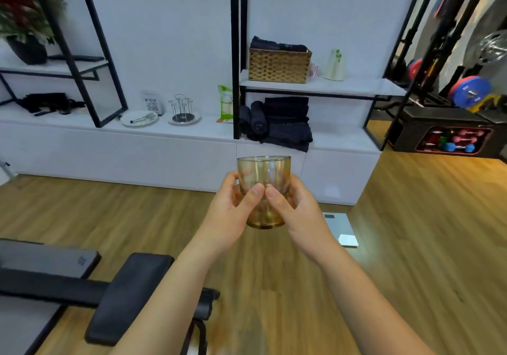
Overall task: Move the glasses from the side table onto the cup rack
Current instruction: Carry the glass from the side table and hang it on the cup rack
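Lower left of frame: black padded bench (129, 297), blurred, over wooden floor (411, 245).

Centre of frame: amber glass (264, 190), upright, rim up, held in the air above the floor between both hands. Left hand (233, 212) wrapped round the left side of the glass, fingers (253, 194) curled and pressed against its wall, thumb across the near face. Right hand (297, 212) wrapped round the right side, fingers curled behind, thumb on the near face, tip just beside the left thumb tip. Base of the glass exposed below both palms. Glass apparently empty.

Right of the hands, on the floor: flat grey scale (340, 228).

Further back, across the middle of frame: long white worktop (68, 127) under a black-framed shelf unit. On it, left of centre: white plate (139, 118) with a small object, too blurred to identify; just right of it, wire cup rack (183, 109) on a round tray, pegs bare. Green packet (225, 105) beside the black post. Folded dark towels (282, 120) right of the post.

Shelf above the towels: woven basket (279, 65) with dark cloth inside.

Far right of frame: coloured weight plates (470, 91), dumbbells below them.

Upper left corner: potted plant (23, 20).
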Tool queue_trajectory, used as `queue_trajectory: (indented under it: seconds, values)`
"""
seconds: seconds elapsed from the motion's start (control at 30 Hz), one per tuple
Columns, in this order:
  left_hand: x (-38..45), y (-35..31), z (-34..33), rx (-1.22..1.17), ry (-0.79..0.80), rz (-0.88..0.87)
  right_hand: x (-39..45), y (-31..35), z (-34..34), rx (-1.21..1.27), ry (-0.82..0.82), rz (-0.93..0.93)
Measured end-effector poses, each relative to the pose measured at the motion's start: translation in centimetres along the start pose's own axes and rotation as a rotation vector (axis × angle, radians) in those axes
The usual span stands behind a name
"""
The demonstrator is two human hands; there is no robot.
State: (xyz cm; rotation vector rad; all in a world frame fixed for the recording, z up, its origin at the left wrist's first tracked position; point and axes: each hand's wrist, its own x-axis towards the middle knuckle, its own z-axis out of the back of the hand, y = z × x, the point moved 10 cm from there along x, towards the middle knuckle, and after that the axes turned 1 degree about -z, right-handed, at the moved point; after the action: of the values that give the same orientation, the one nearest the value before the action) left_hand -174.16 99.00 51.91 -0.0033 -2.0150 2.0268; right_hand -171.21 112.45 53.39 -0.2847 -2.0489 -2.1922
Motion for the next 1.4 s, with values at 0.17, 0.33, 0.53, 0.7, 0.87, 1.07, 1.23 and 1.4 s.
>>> queue_trajectory:
  seconds: [0.17, 0.33, 0.53, 0.7, 0.87, 1.07, 1.23, 1.4]
  values:
    - [6.7, 1.2, 1.1, -0.003, -0.012, -0.030, 7.2, -2.0, -0.4, 0.001, 0.037, -0.001]
    - [14.2, 3.8, 1.9, -0.016, -0.045, -0.029, 15.1, -4.9, 0.1, 0.017, 0.068, -0.009]
    - [24.2, 6.7, 3.3, 0.020, -0.145, -0.019, 26.3, -8.1, 0.2, 0.057, 0.160, -0.015]
    - [32.9, 7.6, 4.2, 0.060, -0.225, -0.021, 36.2, -9.8, 0.4, 0.098, 0.251, -0.053]
    - [38.1, 9.5, 5.7, 0.028, -0.306, -0.003, 43.3, -11.5, -0.6, 0.087, 0.338, -0.038]
    - [44.3, 10.3, 9.7, 0.111, -0.340, -0.004, 50.8, -13.8, -3.9, 0.141, 0.380, -0.033]
    - [50.2, 12.0, 13.6, 0.127, -0.358, -0.028, 57.7, -16.3, -6.9, 0.102, 0.412, -0.050]
    - [57.3, 14.3, 19.1, 0.125, -0.388, -0.012, 66.1, -18.9, -11.6, 0.076, 0.428, -0.052]
